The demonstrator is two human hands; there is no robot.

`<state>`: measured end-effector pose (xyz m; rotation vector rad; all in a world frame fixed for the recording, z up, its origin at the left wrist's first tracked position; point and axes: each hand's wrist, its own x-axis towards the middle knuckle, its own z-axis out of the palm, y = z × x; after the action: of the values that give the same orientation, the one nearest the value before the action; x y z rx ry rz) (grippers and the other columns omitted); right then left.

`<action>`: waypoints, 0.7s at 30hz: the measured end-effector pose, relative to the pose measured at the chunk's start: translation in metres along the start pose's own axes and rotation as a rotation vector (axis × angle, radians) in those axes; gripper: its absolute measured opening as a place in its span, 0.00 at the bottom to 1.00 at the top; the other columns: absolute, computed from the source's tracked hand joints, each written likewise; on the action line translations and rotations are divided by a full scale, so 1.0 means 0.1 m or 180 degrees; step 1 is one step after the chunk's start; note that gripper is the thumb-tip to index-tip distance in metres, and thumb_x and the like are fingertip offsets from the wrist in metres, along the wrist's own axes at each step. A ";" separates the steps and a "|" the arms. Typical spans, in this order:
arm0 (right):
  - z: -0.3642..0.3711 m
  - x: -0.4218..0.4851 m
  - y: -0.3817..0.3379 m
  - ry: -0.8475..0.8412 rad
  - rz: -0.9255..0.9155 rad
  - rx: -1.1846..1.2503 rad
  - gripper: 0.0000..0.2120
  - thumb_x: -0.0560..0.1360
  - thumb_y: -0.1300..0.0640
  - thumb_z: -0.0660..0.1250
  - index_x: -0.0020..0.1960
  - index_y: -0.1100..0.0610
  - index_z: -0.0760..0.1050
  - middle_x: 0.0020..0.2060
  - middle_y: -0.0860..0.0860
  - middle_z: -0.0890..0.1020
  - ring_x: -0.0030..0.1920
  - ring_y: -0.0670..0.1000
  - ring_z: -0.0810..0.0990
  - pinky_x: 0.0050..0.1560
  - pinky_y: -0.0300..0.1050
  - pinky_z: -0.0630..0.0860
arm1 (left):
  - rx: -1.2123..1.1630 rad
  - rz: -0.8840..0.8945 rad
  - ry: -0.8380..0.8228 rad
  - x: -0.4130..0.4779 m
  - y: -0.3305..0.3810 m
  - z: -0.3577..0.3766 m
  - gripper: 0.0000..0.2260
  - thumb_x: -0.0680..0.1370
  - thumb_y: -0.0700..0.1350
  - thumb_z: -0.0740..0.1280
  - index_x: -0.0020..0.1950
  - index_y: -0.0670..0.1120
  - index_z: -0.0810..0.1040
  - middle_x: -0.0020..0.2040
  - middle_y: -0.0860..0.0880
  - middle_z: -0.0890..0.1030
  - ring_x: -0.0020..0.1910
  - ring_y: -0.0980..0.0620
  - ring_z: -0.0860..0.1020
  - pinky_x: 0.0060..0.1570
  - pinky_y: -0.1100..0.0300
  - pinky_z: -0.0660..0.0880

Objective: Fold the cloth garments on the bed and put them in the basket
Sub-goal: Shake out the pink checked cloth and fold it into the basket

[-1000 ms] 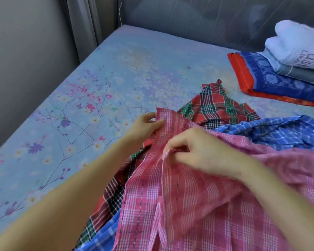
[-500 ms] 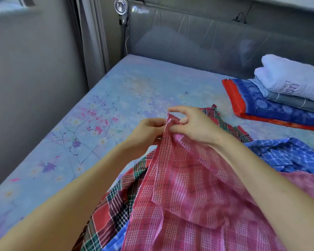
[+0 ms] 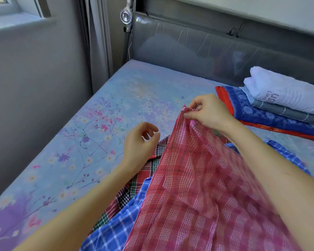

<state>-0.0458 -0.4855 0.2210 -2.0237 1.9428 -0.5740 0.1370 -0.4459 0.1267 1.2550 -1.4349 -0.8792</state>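
- pink plaid garment is seen filling the lower right of the frame, draped over a blue plaid garment and a red-green plaid garment.
- left hand, at centre, is held just left of the pink cloth with fingers loosely curled and nothing in them; half a second ago the same top edge was pinched by it, so it has been released.
- right hand, above and right of centre, has the gathered top edge pinched and lifted higher than before.
- a second corner is judged to be sought next; folding barely begun.
- folded stack is noted on the floral bed sheet at right.
- no basket is seen.
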 end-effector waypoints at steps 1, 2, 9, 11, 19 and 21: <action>-0.10 -0.05 -0.04 0.0048 -0.0004 -0.0052 0.09 0.68 0.54 0.75 0.34 0.51 0.75 0.25 0.42 0.73 0.31 0.46 0.72 0.34 0.41 0.64 | 0.0143 0.0073 -0.0068 -0.14 0.05 -0.01 0.03 0.73 0.41 0.68 0.40 0.48 0.78 0.34 0.55 0.78 0.32 0.58 0.72 0.35 0.64 0.70; -0.19 -0.08 -0.08 0.0100 -0.0016 -0.0090 0.08 0.68 0.54 0.75 0.36 0.51 0.76 0.27 0.42 0.73 0.34 0.48 0.73 0.36 0.42 0.65 | 0.0296 0.0110 -0.0148 -0.25 0.08 0.00 0.04 0.73 0.40 0.68 0.40 0.48 0.79 0.34 0.55 0.79 0.32 0.57 0.74 0.35 0.64 0.70; -0.61 -0.41 -0.32 0.0396 -0.0025 -0.0121 0.08 0.69 0.52 0.74 0.36 0.51 0.75 0.27 0.46 0.74 0.38 0.50 0.74 0.39 0.42 0.65 | 0.1297 0.0782 0.0270 -1.18 0.25 0.14 0.05 0.74 0.44 0.65 0.40 0.45 0.79 0.32 0.52 0.74 0.28 0.55 0.66 0.26 0.62 0.60; -0.67 -0.52 -0.37 0.0451 -0.0051 -0.0184 0.07 0.69 0.51 0.74 0.40 0.53 0.78 0.32 0.48 0.76 0.39 0.50 0.75 0.39 0.41 0.64 | 0.1455 0.0733 0.0359 -1.33 0.26 0.17 0.04 0.72 0.44 0.69 0.43 0.44 0.81 0.34 0.51 0.75 0.30 0.54 0.69 0.26 0.62 0.62; -0.90 -0.93 -0.44 0.0594 0.0008 -0.0247 0.07 0.70 0.51 0.73 0.43 0.55 0.80 0.35 0.48 0.76 0.40 0.49 0.75 0.40 0.42 0.65 | 0.1739 0.0657 -0.0488 -1.46 0.31 0.14 0.09 0.67 0.45 0.77 0.33 0.43 0.81 0.34 0.51 0.69 0.36 0.48 0.68 0.35 0.58 0.65; -0.97 -0.98 -0.42 0.0742 0.0094 -0.0269 0.07 0.70 0.51 0.72 0.43 0.54 0.80 0.36 0.48 0.77 0.41 0.50 0.76 0.40 0.42 0.66 | 0.1755 0.1109 -0.0634 -1.54 0.41 0.07 0.12 0.67 0.48 0.75 0.29 0.44 0.77 0.35 0.51 0.72 0.37 0.47 0.71 0.37 0.57 0.69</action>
<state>-0.0557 -0.3780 0.3172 -2.0538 2.1588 -0.7633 0.1151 -0.2885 0.1310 1.2705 -2.0735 -0.3856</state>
